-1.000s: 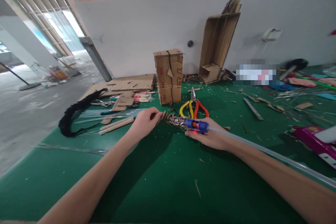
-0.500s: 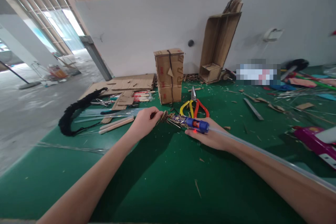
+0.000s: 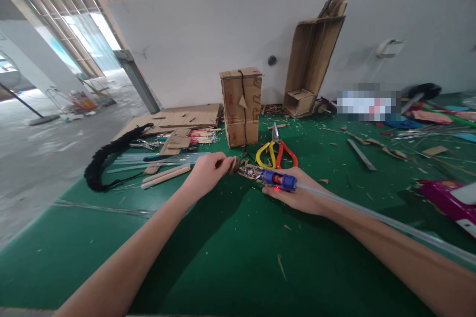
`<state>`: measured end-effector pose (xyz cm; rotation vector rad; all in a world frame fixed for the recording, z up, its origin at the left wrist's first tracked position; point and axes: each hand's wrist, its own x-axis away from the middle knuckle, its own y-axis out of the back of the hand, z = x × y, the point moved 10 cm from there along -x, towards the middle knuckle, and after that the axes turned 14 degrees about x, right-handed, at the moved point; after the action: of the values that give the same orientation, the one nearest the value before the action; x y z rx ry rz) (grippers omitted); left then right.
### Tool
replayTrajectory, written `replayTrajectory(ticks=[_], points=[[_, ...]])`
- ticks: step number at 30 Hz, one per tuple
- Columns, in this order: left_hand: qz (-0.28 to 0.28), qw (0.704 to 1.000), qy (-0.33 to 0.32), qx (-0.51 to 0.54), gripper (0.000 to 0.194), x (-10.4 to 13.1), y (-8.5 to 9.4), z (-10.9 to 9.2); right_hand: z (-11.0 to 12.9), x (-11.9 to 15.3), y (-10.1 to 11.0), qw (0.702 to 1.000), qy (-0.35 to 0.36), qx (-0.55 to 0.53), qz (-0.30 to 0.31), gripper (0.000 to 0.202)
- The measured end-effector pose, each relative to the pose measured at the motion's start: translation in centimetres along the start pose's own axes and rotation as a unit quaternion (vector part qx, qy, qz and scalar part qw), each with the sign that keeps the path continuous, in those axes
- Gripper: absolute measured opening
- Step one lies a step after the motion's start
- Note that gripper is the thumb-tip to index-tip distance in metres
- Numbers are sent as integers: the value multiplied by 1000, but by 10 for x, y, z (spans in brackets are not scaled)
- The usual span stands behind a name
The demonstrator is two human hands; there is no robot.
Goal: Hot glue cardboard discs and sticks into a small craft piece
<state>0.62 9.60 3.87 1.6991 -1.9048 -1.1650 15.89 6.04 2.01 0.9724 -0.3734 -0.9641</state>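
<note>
Green tabletop (image 3: 238, 257): left hand's (image 3: 208, 171) grip pinches cardboard piece (image 3: 234, 164); right's (image 3: 297, 190) clasps glue gun (image 3: 279, 180).

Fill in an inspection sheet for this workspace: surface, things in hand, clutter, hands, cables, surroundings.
Surface: green table, littered with scraps.
Things in hand: blue glue gun, red light lit; small brown piece near its front end.
Clutter: pliers, upright box, two sticks, black fuzzy strip.
Hands: left hand pinches the brown piece; right hand grips the glue gun.
Cables: no power cable seen; clear rod trails from the gun.
Surroundings: pale wall behind, grey floor at left.
</note>
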Motion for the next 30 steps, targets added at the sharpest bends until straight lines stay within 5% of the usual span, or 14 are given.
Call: replayTrajectory(ticks=[5, 12, 30], points=[[8, 1000, -1, 5, 41, 0, -1, 0, -4, 1, 8, 999, -27, 3, -44, 27], [17, 1000, 0, 9, 38, -1, -3, 0, -7, 0, 2, 999, -46, 3, 6, 32], [17, 1000, -7, 23, 38, -1, -3, 0, -17, 1, 3, 996, -89, 0, 6, 37]])
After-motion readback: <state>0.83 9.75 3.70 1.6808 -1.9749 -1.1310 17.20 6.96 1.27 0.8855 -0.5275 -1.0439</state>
